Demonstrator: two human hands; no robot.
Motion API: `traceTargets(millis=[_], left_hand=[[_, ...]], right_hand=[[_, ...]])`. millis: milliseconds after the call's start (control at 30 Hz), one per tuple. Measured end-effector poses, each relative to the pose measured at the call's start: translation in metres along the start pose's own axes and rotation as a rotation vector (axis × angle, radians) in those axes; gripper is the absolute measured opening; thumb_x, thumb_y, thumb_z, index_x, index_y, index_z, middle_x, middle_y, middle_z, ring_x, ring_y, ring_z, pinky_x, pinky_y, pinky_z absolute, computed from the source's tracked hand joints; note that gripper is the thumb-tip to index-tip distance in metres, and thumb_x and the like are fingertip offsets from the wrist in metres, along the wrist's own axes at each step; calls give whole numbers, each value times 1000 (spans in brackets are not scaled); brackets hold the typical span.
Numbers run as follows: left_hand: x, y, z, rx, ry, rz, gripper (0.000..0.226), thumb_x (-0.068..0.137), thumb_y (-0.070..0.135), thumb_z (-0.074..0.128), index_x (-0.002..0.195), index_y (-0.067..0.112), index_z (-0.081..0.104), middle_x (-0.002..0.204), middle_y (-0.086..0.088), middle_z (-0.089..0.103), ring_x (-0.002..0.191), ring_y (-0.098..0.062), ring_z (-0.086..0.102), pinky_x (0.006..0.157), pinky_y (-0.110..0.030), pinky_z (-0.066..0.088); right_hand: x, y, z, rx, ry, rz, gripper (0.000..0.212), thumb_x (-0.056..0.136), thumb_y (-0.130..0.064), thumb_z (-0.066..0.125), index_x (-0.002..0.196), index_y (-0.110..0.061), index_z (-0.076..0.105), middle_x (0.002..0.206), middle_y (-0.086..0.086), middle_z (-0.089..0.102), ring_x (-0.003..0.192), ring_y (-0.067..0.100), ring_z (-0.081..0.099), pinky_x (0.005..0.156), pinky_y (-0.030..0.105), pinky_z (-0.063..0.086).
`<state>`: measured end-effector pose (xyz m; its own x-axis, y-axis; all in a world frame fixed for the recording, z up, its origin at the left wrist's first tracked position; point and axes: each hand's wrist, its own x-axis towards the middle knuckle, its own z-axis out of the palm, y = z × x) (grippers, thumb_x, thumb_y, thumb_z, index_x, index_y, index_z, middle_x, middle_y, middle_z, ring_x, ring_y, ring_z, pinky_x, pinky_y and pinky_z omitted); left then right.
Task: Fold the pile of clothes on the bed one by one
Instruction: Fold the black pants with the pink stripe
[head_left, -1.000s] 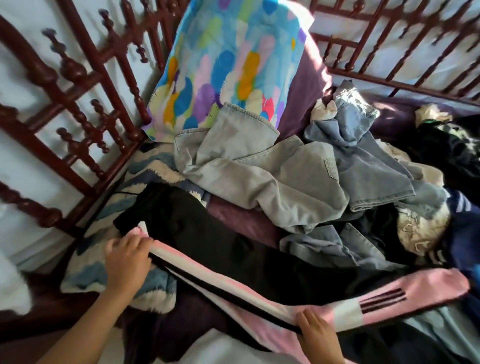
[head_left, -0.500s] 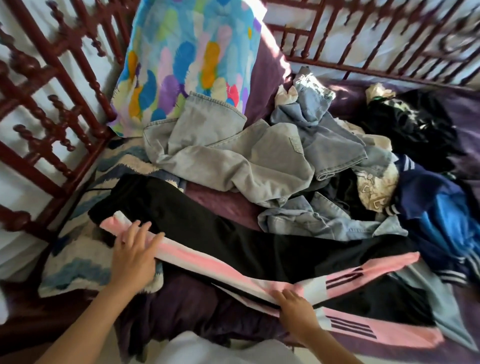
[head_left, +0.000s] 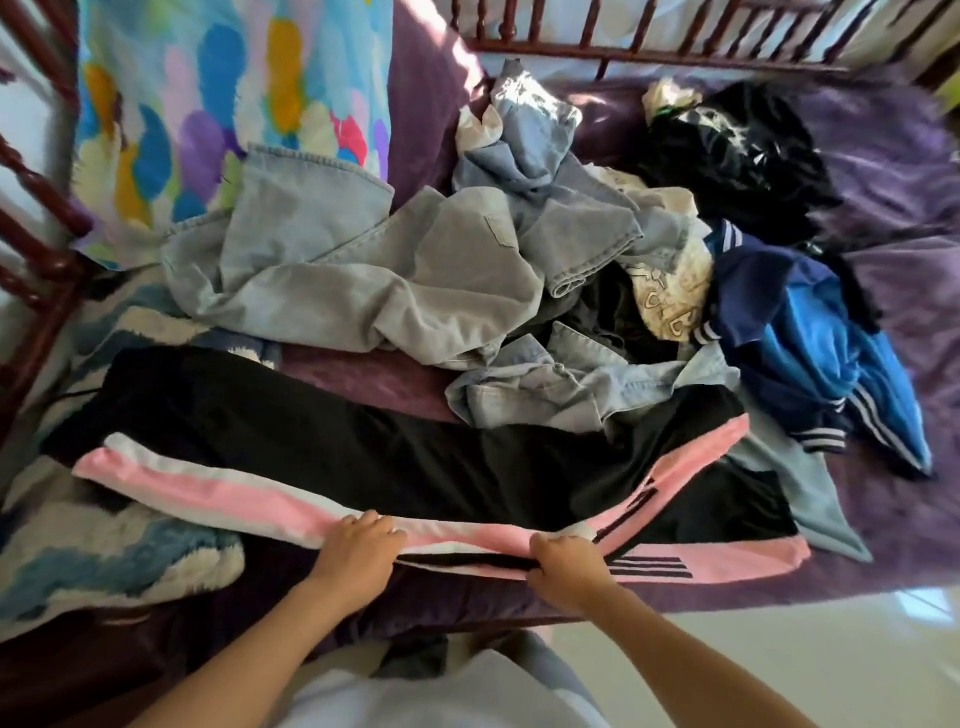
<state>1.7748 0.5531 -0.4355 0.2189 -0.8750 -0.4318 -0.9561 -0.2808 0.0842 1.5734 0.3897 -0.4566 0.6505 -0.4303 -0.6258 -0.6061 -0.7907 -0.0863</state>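
Gripping the same garment, both hands sit close together at the near edge of the bed. The left hand (head_left: 358, 545) has its grip curled over the pink band of the long black track trousers with a pink and white side stripe (head_left: 322, 436), fingers on top of the cloth. The right hand (head_left: 566, 577), just beside it, has its grip closed tight on the pink edge next to three black bars printed on the fabric. The trousers lie stretched across the near part of the bed from left to right, with one pink-edged layer lying over another at the right end.

Behind them lies the loose pile of clothes (head_left: 597, 249). It holds crumpled pale grey denim jeans (head_left: 363, 280), a lighter blue denim garment (head_left: 545, 395) touching the far edge of the trousers, a cream printed garment (head_left: 670, 291), and a blue and navy jacket with white stripes (head_left: 810, 332) to the right. A shiny black garment (head_left: 737, 150) lies farther back.

All of it rests on a purple bedspread (head_left: 893, 218). A pillow with bright painted blotches (head_left: 218, 93) leans at the far left, a fuzzy blue and white blanket (head_left: 104, 556) lies at the near left, and a dark red turned-wood bed rail (head_left: 649, 57) runs along the back. Pale floor (head_left: 831, 649) shows at the lower right.
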Motion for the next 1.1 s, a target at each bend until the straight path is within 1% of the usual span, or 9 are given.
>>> traceTargets(millis=[67,133,333,533,667,767,933,1033,1100], left_hand=[[2,4,11,18,-103,8,44,87,6,40,128,18,50,133,-2,48,125,-20,40,99,-32,33],[7,18,11,34,-135,25,51,88,5,36,137,19,41,139,-1,42,129,-21,36,104,-35,29],[39,81,-1,85,-108,83,43,91,12,39,134,15,39,131,-8,43,120,-25,41,96,-38,33],[63,134,3,72,-143,100,40,94,18,42,134,18,39,130,-7,46,120,-27,44,98,-39,33],[71,157,3,54,-135,105,40,87,21,53,127,22,50,118,-8,56,110,-21,54,90,-31,40],[72,168,-3,26,-129,87,45,29,34,85,72,34,72,60,-3,62,54,-8,61,51,-15,45],[76,177,9,51,-52,56,50,4,23,84,52,25,68,45,4,55,38,-8,55,40,-13,41],[78,181,0,44,-111,38,45,22,28,86,65,25,73,58,5,64,53,-8,62,50,-15,46],[76,182,-3,13,-201,-14,35,70,27,69,104,20,68,99,-1,68,94,-16,64,80,-23,48]], right_hand=[[-7,2,4,0,-33,-83,30,87,-31,45,110,-13,51,110,15,62,99,34,58,79,36,43],[-11,12,6,41,-44,-127,33,88,-34,47,114,-14,50,113,13,60,103,32,57,81,35,42],[-11,82,10,29,-62,-23,53,87,-40,53,135,-21,44,134,4,47,125,24,42,102,36,33],[-7,164,5,-8,-15,169,49,90,-30,50,137,-21,40,139,4,41,129,23,36,101,37,33],[4,200,-10,457,255,522,48,90,-21,52,137,-14,40,135,15,40,123,33,39,96,39,37],[22,227,-25,1025,441,751,50,89,-18,54,136,-8,38,134,21,41,118,37,46,91,36,39],[47,258,-48,1440,608,799,53,90,-17,57,137,-12,34,131,16,50,114,31,53,93,37,46],[51,266,-52,1470,605,840,51,92,-16,54,139,-16,34,130,17,50,112,31,54,82,32,46],[43,269,-55,1432,681,850,43,94,-15,51,135,-17,39,128,16,52,111,31,54,79,30,42]])
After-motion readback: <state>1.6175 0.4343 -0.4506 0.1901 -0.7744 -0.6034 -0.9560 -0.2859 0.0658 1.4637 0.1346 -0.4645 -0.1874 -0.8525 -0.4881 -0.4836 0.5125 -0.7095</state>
